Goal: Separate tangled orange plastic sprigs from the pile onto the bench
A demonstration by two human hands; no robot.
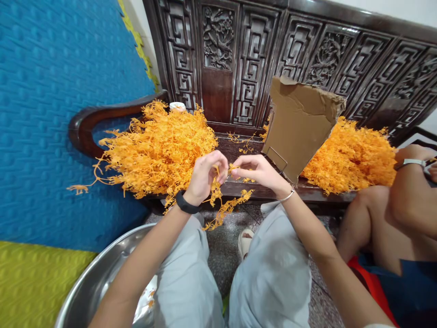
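An orange plastic foliage sprig (pixel 227 210) hangs below my left hand (pixel 205 175), whose curled fingers close around its upper stem. Thumb and fingertips of my right hand (pixel 257 171) pinch a small orange bit at the sprig's upper end, close to the left fingers. Beside my left hand rises a large pile of similar orange foliage (pixel 164 150) on the dark wooden bench (pixel 307 193). A few loose orange pieces (pixel 246 145) lie on the seat beyond my hands.
A torn cardboard piece (pixel 302 125) stands upright right of my hands. Behind it lies another orange pile (pixel 355 155), next to a seated person (pixel 368 223). A metal basin (pixel 73 284) sits lower left, by blue foam matting (pixel 64 91). The carved backrest (pixel 218 95) borders the seat.
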